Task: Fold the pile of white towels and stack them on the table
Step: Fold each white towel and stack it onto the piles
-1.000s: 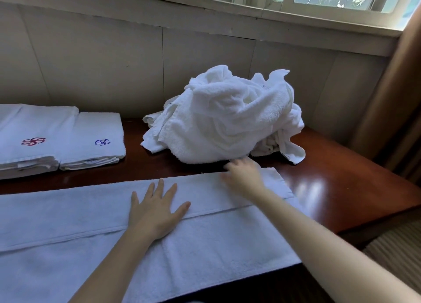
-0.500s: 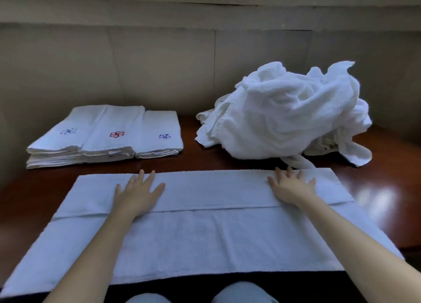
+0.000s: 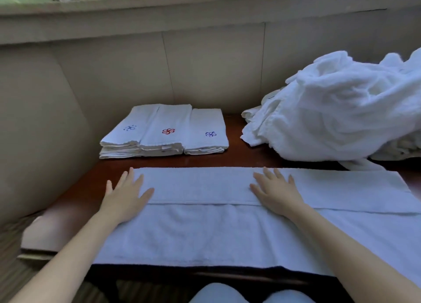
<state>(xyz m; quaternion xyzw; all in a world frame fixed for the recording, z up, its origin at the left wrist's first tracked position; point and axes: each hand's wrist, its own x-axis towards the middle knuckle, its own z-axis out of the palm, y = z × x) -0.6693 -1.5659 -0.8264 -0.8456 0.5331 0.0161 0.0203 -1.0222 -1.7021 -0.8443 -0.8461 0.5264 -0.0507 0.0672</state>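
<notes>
Head view is showing one dark wooden counter point(image 3: 234, 159) running along a pale wall point(image 3: 205, 63). One white towel point(image 3: 205, 234) is lying spread flat across the counter's near side. Its far long edge is lying folded toward the person as a band, and its near edge is reaching the counter's front. One rumpled pile of white towels point(image 3: 341, 120) is sitting at the back right, just behind the spread towel; how many it is holding I cannot tell. Three stacks of folded towels point(image 3: 164, 143) are sitting side by side at the back left, the right one lower than the other two. Two hands are pressing flat on the spread towel: the left hand point(image 3: 123, 198) at its left end, fingers partly over bare wood, and the right hand point(image 3: 278, 193) on the band near the middle. Each grip is lying wide, fingers straight, holding nothing. Three small flower marks point(image 3: 168, 131) are showing, one on each stack: blue, red, blue.
</notes>
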